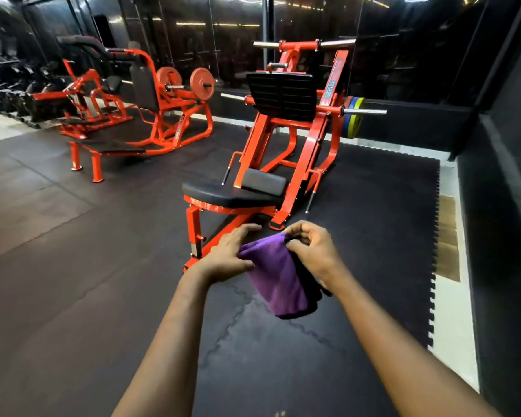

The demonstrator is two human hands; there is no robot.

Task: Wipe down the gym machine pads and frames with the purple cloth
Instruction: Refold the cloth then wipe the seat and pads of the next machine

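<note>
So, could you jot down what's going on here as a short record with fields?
Place: gym with black floor mats
Cloth: purple cloth, held in the air, hanging down
Hands: left hand holds the cloth's left edge; right hand pinches its top corner
Nearest machine: orange frame, black seat pad
Wiping: cloth touches no machine yet

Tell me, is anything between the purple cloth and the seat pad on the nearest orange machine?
Nothing visible stands in the way. The left hand and right hand hold the purple cloth in the air just short of the machine. The black seat pad lies straight ahead, its top bare.
</note>
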